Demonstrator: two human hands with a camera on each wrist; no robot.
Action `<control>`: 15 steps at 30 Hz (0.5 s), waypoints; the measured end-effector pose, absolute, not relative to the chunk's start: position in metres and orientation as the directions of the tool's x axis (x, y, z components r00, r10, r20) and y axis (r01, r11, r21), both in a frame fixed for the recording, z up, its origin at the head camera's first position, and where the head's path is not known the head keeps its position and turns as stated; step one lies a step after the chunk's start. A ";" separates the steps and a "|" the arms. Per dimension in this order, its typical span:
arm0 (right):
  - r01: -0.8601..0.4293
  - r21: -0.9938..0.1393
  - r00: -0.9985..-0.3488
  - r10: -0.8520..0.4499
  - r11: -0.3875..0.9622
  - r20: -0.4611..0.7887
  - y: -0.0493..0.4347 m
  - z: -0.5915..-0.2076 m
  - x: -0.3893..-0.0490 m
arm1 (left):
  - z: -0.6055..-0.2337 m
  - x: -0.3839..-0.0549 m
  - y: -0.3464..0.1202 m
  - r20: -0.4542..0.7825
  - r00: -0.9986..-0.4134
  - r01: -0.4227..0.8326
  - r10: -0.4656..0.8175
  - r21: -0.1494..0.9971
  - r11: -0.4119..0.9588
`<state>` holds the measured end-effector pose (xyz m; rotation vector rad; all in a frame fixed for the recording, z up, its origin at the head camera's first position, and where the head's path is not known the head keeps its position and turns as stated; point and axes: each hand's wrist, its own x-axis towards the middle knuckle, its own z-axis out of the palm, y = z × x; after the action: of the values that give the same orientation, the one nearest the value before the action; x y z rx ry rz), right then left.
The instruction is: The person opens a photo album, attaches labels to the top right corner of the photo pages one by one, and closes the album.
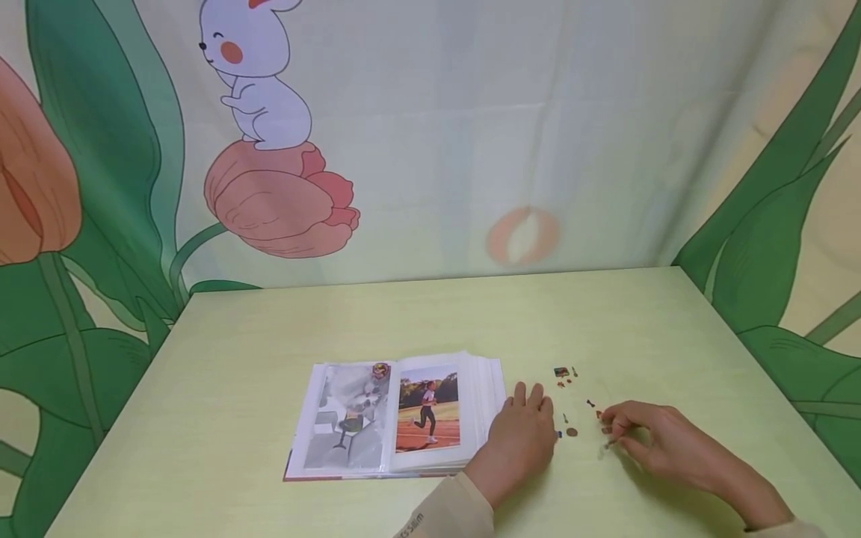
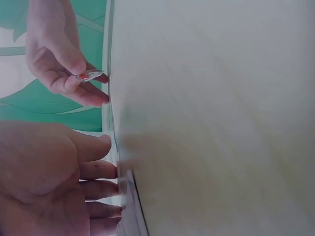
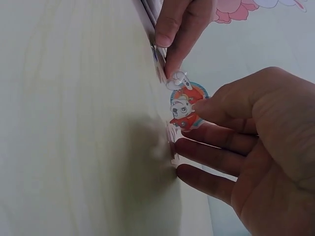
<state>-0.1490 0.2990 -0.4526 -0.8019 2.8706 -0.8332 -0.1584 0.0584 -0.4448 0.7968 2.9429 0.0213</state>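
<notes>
My right hand (image 1: pixel 662 441) pinches a small cartoon sticker (image 3: pixel 186 105) between thumb and fingers, just above the table. The sticker shows a white character in red against a blue-edged round shape, with a clear part at its top. My left hand (image 1: pixel 521 433) rests palm down with fingers extended, at the right edge of an open photo album (image 1: pixel 480 418). Several tiny stickers lie between and beyond the hands, among them a dark rectangular one (image 1: pixel 561 371) and a brown round one (image 1: pixel 572 432).
On the album's right page is a photo of a runner (image 1: pixel 427 407); its left page (image 1: pixel 346 418) holds a greyish picture with a round badge sticker (image 1: pixel 380 370) at the top corner. The pale table (image 1: pixel 202 418) ends at a printed curtain (image 1: pixel 430 149) with a rabbit and tulips.
</notes>
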 end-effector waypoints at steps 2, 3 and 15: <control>-0.468 -0.518 -0.865 -0.490 0.716 0.105 0.299 -0.452 -0.148 | -0.444 -0.159 0.059 -0.073 -0.858 0.509 0.509 0.013 0.860; -0.468 -0.519 -0.866 -0.489 0.715 0.106 0.299 -0.452 -0.148 | -0.444 -0.159 0.059 -0.071 -0.857 0.511 0.510 0.007 0.860; -0.497 -0.514 -0.848 -0.517 0.699 0.117 0.299 -0.455 -0.149 | -0.441 -0.165 0.060 -0.134 -0.875 0.460 0.466 0.073 0.885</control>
<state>-0.1489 0.2985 -0.4551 -0.8543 2.8619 -0.8500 -0.1649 0.0603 -0.4407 0.7175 2.9053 0.0577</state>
